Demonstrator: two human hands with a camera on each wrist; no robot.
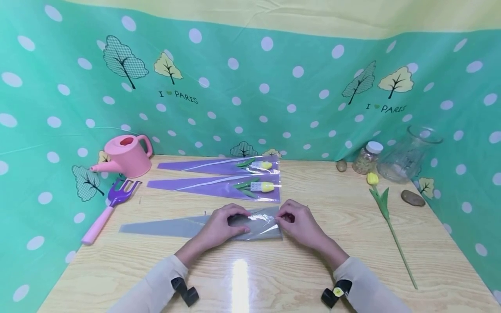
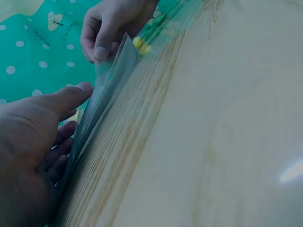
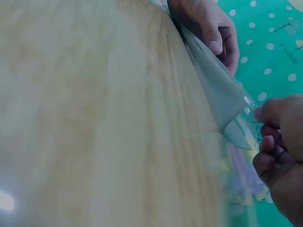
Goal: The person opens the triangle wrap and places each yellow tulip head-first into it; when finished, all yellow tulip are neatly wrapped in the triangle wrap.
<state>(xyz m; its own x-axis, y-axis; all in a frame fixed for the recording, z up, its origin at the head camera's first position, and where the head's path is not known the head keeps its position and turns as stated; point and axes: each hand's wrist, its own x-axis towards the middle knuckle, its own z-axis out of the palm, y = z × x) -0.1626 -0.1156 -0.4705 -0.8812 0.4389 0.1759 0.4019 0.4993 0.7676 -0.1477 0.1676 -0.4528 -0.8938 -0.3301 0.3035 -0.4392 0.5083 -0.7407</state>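
Observation:
A long tapered grey flower sleeve with a clear glossy front lies near the middle of the table, wide mouth to the right. My right hand pinches the film at the mouth's edge between thumb and finger. In the right wrist view the sleeve stands partly apart at that end. My left hand rests on the sleeve's middle, thumb and fingers spread apart; in the left wrist view the thumb is extended along the film. Nothing shows inside the grey sleeve.
Behind lie two purple sleeves, each holding a yellow tulip. Left are a pink watering can and a purple-pink hand fork. A loose yellow tulip, stones, a lidded jar and a glass vase are right.

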